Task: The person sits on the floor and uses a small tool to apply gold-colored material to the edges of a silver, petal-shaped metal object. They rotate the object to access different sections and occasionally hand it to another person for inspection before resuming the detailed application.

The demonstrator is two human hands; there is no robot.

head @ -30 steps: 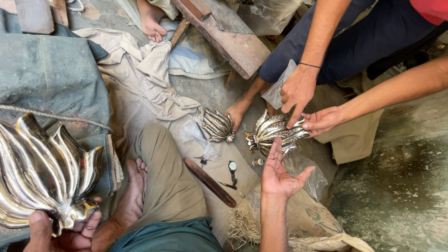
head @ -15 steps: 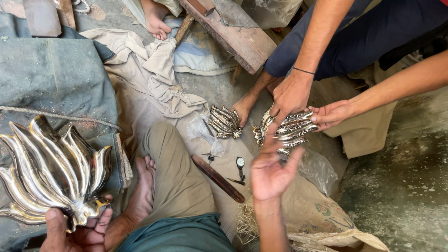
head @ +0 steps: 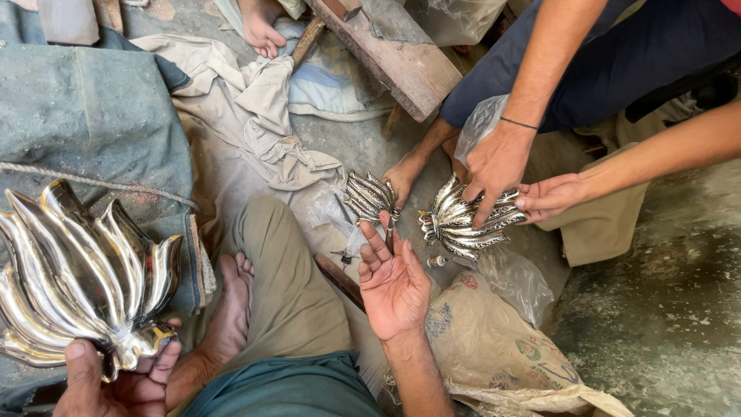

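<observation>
Gripping the stem of a large polished metal flame-shaped casting (head: pixel 73 274), my left hand (head: pixel 116 382) sits at the lower left with its fingers (head: pixel 81 367) closed around the narrow base; holding it there keeps the curved prongs fanned upward and clear of my palm. My right hand (head: pixel 394 286) lies palm up with fingers spread and holds nothing, just below a smaller flame-shaped piece (head: pixel 370 197) resting on the dusty floor (head: pixel 656 309) beside a bare foot. A third matching piece (head: pixel 467 220) is pinned from above by another person's hand (head: pixel 498 162), with a second hand (head: pixel 548 197) touching its right edge, seemingly steadying it where my open palm could meet it. All three castings are mirror-bright, ribbed and pointed like tongues of flame. Crumpled clear plastic (head: pixel 513 278) and a printed woven sack (head: pixel 494 347) lie under them, likely as wrapping. Rough beige cloth (head: pixel 255 116), a worn wooden plank (head: pixel 401 62) and grey-green canvas (head: pixel 93 116) surround the spot.
</observation>
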